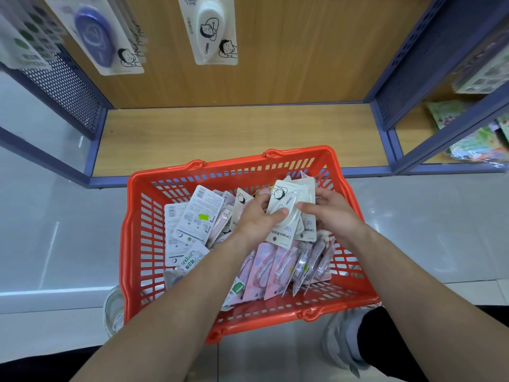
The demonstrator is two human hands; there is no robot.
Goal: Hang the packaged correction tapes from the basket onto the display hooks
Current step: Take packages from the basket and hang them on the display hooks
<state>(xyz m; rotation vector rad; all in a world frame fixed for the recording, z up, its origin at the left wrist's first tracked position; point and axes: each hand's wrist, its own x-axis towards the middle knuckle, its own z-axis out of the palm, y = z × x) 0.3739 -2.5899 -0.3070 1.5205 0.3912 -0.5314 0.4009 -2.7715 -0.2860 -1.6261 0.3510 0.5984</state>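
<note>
**Entry: correction tape, restocking at floor-level bay**

- **Basket** (pixel 132 244): red plastic, on the floor just near of the bay's wooden base shelf (pixel 220 133). It was probably set there so the stock lay under the display it feeds.
- **White packs** (pixel 286 213): a small bunch of carded blisters, faces up, at the far right of the basket just above the heap.
  - Left hand (pixel 256 216) gripped the bunch's left edge, thumb laid across the front.
  - Right hand (pixel 333 213) gripped the right side, thumb on the blister.
  - The hands were close together, both clamped on the one bunch, apparently to square the cards so their hang-holes align.
  - The hole end pointed near, so the bunch would likely need turning before it goes up.
- **Pink packs** (pixel 272 266): leaning on edge in a row at the near right of the basket, with no hand on them.
- **Reversed packs** (pixel 192 216): lying backs up at the left of the basket, barcodes showing.
- **Hung white pack** (pixel 212 28): far centre, against the wooden back panel (pixel 303 51). It had the same design as the bunch in hand, so this was the probable destination.
- **Hung purple pack** (pixel 96 37): to the left of the hung white pack.
- **Hooks**: not visible, either hidden behind the cards or out of frame.
- **Progress, judged**: early, as the basket was largely full.
- **Risk, judged**: the smooth blisters could fan apart in a loose grip.
</note>
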